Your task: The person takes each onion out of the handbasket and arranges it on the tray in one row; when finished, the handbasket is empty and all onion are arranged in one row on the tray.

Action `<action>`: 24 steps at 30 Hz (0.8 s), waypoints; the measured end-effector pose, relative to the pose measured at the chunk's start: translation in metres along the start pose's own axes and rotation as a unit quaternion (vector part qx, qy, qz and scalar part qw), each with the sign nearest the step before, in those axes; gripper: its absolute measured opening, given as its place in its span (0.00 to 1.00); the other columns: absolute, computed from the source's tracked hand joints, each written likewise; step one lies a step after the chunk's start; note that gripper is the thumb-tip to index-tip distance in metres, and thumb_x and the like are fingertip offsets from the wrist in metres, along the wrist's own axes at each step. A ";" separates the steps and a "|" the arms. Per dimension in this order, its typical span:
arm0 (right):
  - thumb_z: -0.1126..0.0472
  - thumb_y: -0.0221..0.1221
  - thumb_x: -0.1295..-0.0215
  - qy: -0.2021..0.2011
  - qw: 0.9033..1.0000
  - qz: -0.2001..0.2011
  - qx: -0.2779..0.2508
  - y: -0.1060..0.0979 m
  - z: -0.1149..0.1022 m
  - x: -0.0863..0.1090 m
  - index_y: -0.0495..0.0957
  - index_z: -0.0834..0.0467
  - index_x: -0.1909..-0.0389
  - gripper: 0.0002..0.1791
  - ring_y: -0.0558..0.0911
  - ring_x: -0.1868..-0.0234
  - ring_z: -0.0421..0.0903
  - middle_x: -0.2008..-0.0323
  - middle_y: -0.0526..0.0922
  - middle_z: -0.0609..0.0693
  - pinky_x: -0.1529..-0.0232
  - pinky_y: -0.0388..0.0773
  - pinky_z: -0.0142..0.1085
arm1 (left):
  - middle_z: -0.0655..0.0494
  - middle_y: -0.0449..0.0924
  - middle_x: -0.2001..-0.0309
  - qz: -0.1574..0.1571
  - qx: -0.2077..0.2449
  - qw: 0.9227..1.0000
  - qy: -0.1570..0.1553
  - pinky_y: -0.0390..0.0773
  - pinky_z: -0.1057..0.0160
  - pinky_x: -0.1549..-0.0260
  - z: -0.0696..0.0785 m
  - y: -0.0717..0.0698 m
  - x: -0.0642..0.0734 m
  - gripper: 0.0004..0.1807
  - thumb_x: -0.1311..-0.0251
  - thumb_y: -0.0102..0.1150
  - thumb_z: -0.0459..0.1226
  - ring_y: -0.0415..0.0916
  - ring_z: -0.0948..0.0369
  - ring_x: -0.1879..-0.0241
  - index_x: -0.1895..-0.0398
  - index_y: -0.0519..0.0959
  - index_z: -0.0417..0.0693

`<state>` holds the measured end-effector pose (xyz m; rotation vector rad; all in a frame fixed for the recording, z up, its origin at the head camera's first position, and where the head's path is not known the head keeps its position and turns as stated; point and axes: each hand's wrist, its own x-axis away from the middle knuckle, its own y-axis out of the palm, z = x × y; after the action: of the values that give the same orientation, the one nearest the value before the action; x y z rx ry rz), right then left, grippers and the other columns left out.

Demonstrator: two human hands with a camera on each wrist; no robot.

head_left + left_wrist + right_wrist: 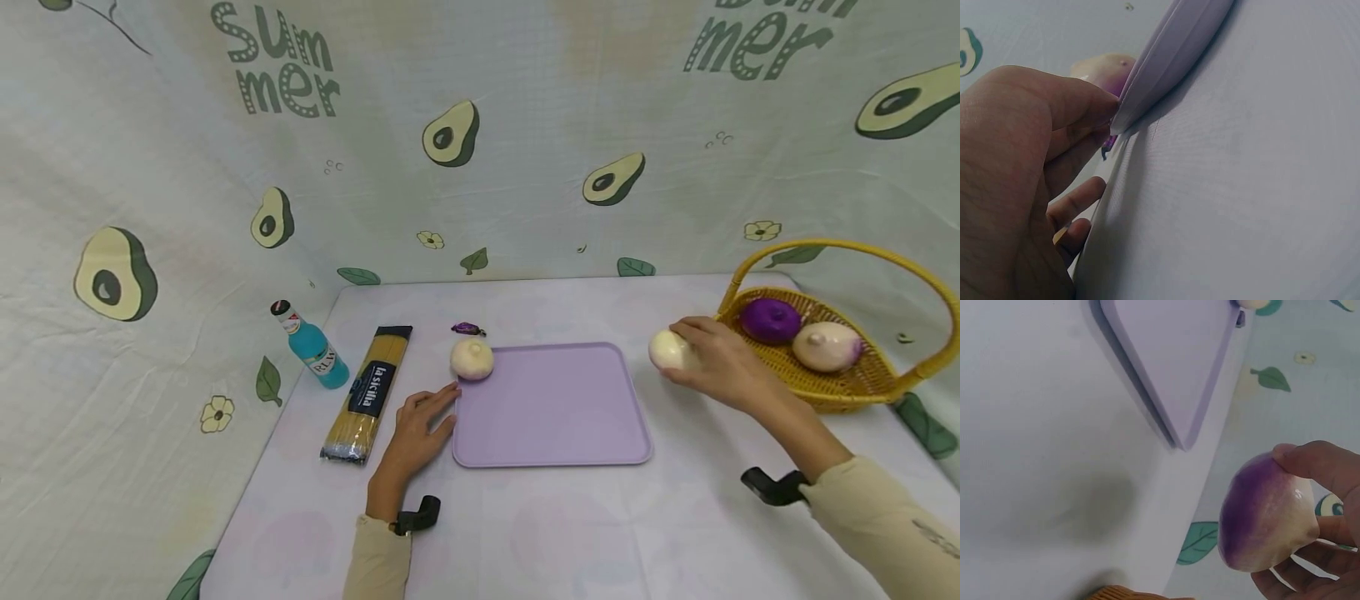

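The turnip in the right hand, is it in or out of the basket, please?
Out: in the head view, the right hand holds the turnip left of the basket.

Tray (553,408): looks plastic, smth, matt. Held turnip (1263,519): smth, glossy. Basket (832,402): woven, rough txtr. Backdrop (525,67): matt cloth, ptd.

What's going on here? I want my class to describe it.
A person's right hand holds a white-and-purple vegetable above the table, between the tray and the yellow basket. Their left hand touches the tray's left edge. A pale vegetable sits at the tray's far left corner, while a purple vegetable and a mostly white one lie in the basket. A pasta packet and blue bottle are off to the left.
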<state>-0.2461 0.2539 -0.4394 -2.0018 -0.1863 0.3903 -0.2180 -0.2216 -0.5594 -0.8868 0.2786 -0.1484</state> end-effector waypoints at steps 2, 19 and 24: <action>0.55 0.73 0.44 0.001 1.000 -0.003 0.001 0.001 -0.002 -0.001 0.72 0.73 0.39 0.38 0.69 0.41 0.70 0.40 0.70 0.72 0.44 0.67 0.66 | 0.66 0.66 0.28 0.001 -0.002 1.000 0.000 0.54 0.43 0.37 0.000 0.000 0.000 0.25 0.30 0.56 0.42 0.61 0.54 0.34 0.30 0.72 0.61; 0.52 0.72 0.42 0.015 0.999 -0.024 -0.022 0.017 -0.018 -0.010 0.72 0.71 0.37 0.38 0.70 0.40 0.68 0.38 0.70 0.69 0.44 0.69 0.64 | 0.68 0.65 0.28 -0.009 0.000 1.000 -0.009 0.52 0.45 0.35 0.000 0.000 0.000 0.26 0.30 0.56 0.42 0.60 0.54 0.34 0.29 0.72 0.62; 0.55 0.73 0.43 0.013 0.999 -0.025 -0.030 0.021 -0.022 -0.013 0.71 0.71 0.37 0.38 0.70 0.40 0.68 0.37 0.69 0.70 0.44 0.70 0.64 | 0.67 0.65 0.28 -0.008 -0.002 1.000 -0.008 0.52 0.43 0.35 0.001 -0.001 0.000 0.26 0.30 0.57 0.42 0.60 0.53 0.34 0.29 0.72 0.61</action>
<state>-0.2508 0.2217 -0.4470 -2.0557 -0.2341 0.3300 -0.2175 -0.2211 -0.5580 -0.8932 0.2581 -0.1554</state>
